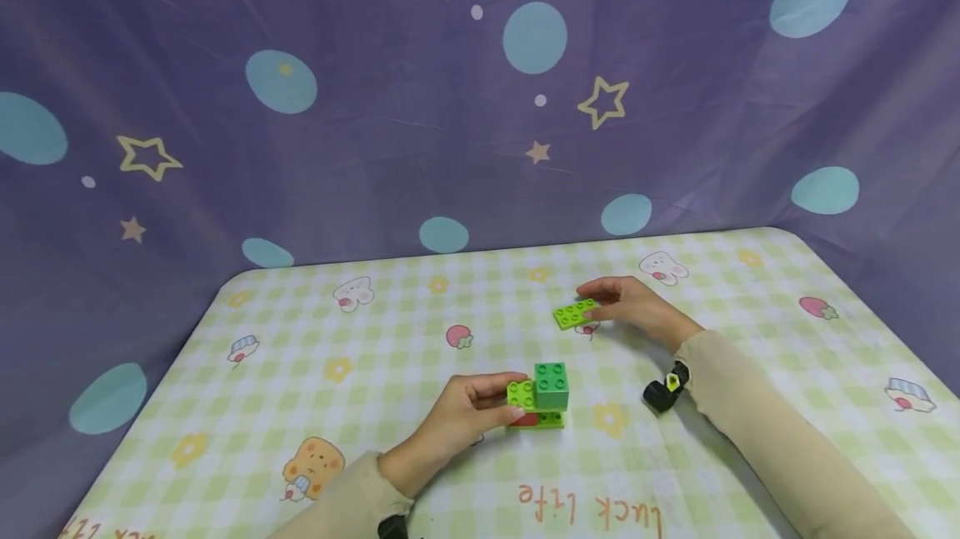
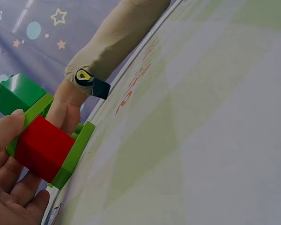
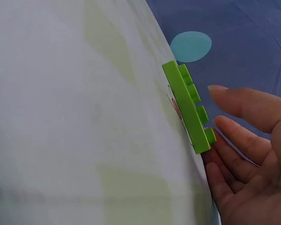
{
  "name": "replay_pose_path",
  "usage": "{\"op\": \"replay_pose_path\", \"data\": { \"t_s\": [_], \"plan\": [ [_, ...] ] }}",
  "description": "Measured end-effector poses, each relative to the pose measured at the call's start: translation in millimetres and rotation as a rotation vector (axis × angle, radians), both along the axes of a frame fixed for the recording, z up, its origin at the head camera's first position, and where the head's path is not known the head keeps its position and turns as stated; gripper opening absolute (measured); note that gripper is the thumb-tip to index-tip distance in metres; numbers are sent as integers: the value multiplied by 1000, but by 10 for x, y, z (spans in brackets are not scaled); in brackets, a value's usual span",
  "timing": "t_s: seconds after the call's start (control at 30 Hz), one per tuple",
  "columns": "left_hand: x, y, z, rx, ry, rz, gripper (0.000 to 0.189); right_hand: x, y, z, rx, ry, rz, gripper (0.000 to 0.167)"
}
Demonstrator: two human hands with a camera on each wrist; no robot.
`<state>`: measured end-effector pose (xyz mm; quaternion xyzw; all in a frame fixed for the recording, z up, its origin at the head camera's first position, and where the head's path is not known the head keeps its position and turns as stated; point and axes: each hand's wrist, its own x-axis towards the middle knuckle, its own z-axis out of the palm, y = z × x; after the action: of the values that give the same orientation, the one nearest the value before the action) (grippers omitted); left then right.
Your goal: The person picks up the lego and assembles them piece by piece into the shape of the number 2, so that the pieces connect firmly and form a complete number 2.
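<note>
My left hand (image 1: pixel 448 416) grips a small stack of toy building blocks at its left side, the thumb on the near side and the fingers behind. On top of the stack is a dark green brick (image 1: pixel 552 396), on a light green upper plate (image 1: pixel 520 394). Below that sits a red brick (image 2: pixel 41 148) on a light green bottom plate (image 2: pixel 75 157), which stands close to the tablecloth. Farther back, a separate light green plate (image 1: pixel 572 316) lies studs up. My right hand (image 1: pixel 633 306) is at its right end, fingers spread loosely, thumb apart from the studs (image 3: pixel 202 114).
A checked, printed tablecloth (image 1: pixel 397 331) covers the table. Behind it hangs a purple curtain (image 1: pixel 360 147) with stars and ovals. Black wrist straps (image 1: pixel 663 393) sit at the sleeve cuffs.
</note>
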<state>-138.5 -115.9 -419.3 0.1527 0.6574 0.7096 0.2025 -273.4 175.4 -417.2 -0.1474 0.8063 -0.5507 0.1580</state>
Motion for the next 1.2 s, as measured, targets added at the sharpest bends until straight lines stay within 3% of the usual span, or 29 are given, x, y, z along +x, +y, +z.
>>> {"op": "replay_pose_path", "data": {
  "t_s": [0.17, 0.63, 1.2],
  "plan": [
    [0, -1, 24, 1, 5, 2, 44, 6, 3, 13, 48, 47, 38, 48],
    [1, 4, 23, -1, -8, 5, 44, -2, 15, -9, 141, 155, 41, 43],
    [1, 7, 1, -11, -34, 2, 44, 151, -23, 9, 37, 65, -45, 46]
  ]
}}
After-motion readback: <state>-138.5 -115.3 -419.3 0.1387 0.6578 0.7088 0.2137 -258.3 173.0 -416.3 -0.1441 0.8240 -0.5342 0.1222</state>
